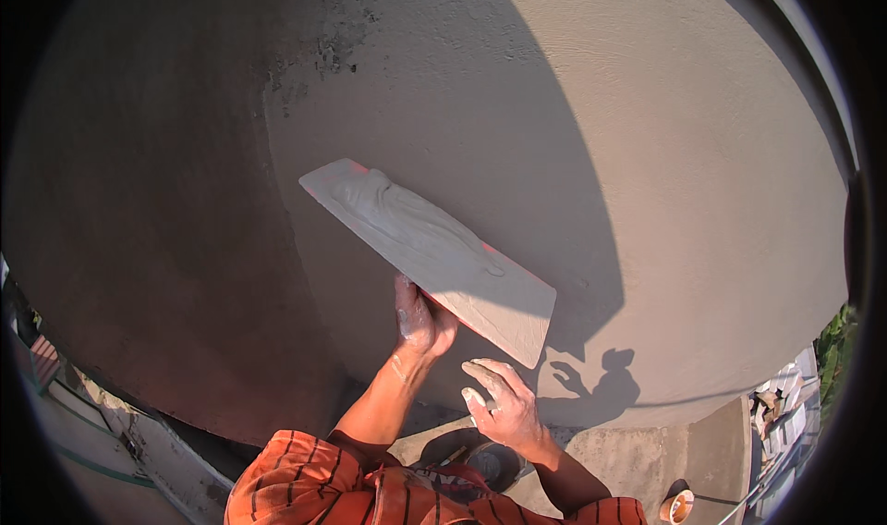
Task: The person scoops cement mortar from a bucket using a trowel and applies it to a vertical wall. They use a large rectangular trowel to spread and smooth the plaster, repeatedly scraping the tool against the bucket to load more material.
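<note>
My left hand (423, 326) is wrapped round the underside of a long red plastering float (517, 314), held tilted in front of the wall. Wet grey plaster (397, 213) covers most of its upper face, thickest toward the far left end. The float's handle is hidden beneath the board. Just below the float's near right corner is my right hand (506, 407), with thumb and fingers apart and nothing in them. Plaster is smeared on both hands. Beyond the float stands a grey plastered wall (702, 192), with a darker area on its left side.
A dark bucket (499, 465) stands on the concrete floor (637, 456) close to my body. A small orange container (677, 506) sits at the lower right. Building materials (785, 414) lie along the right edge. Rough dark patches (337, 49) mark the upper wall.
</note>
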Demonstrator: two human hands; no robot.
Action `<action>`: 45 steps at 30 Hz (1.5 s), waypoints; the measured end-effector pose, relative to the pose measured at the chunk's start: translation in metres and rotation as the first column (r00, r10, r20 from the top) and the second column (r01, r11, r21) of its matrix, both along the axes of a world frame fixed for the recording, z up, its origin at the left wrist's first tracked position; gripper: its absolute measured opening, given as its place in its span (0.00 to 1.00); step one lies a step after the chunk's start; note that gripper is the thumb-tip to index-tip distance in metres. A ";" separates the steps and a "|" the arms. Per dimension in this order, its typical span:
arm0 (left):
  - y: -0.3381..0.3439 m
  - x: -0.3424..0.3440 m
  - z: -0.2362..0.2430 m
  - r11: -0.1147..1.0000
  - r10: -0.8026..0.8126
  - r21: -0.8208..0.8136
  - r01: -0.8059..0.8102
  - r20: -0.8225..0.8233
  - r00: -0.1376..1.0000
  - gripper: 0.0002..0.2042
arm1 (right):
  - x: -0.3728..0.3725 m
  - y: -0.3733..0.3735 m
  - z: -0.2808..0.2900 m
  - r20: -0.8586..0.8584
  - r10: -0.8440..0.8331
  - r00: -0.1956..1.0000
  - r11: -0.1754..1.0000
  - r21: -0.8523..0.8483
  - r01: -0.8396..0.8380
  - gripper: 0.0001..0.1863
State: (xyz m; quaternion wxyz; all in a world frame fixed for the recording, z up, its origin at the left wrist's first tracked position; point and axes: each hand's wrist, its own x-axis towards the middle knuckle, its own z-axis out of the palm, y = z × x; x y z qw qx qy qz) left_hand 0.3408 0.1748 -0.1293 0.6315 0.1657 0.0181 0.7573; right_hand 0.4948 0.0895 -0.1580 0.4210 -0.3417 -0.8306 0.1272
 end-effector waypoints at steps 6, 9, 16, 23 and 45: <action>0.025 -0.046 0.048 0.955 0.221 0.215 -0.204 -0.056 0.974 0.12 | -0.076 0.039 0.081 0.188 -0.036 0.982 0.862 0.503 -0.065 0.24; 0.030 -0.047 0.065 0.946 0.237 0.238 -0.219 -0.047 0.970 0.10 | -0.087 0.060 0.113 0.264 -0.204 0.943 0.808 0.589 0.010 0.27; 0.060 -0.116 0.072 0.939 0.246 0.252 -0.234 -0.018 0.969 0.10 | -0.172 0.119 0.133 0.311 -0.483 0.819 0.631 0.772 0.080 0.24; 0.095 -0.137 0.107 0.966 0.179 0.189 -0.179 0.019 0.984 0.10 | -0.202 0.157 0.173 0.384 -0.542 0.748 0.689 0.713 0.133 0.18; -0.026 -0.265 0.069 0.183 0.983 0.707 -0.683 -0.109 0.151 0.15 | -0.077 0.186 0.286 -0.418 -0.470 0.777 0.848 0.031 0.529 0.25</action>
